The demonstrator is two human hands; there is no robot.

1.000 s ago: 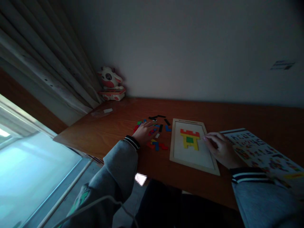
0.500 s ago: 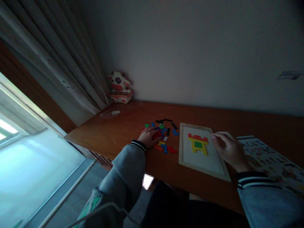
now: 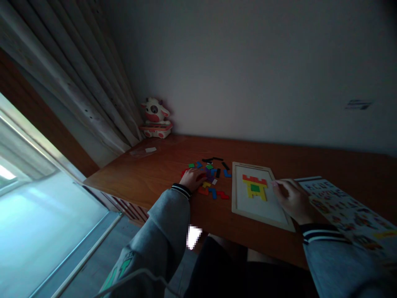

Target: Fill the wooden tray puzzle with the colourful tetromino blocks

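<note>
My left hand [image 3: 192, 179] rests on a heap of loose coloured puzzle pieces [image 3: 212, 193], its fingers bent over them and its thumb apart. Some pieces lie hidden under it. A pale wooden-framed board [image 3: 248, 216] lies to the right of the heap. Red pieces [image 3: 254, 179] sit along the top of a figure on the board, with yellow pieces [image 3: 262, 194] below and around a green square [image 3: 255, 188]. Over the board's right edge hovers my right hand [image 3: 293, 200], thumb and forefinger pinched together; whether anything is between them cannot be made out.
A printed sheet of small pictures [image 3: 347, 211] lies right of the board, partly behind my right hand. Thin black pieces [image 3: 225, 166] lie at the heap's far side. A cow toy [image 3: 156, 118] stands at the table's back left corner, near the curtain [image 3: 93, 82].
My left hand's fingers have drawn in a little over the heap. The view has shifted slightly, and more of the printed sheet shows. My right hand stays pinched beside the board figure.
</note>
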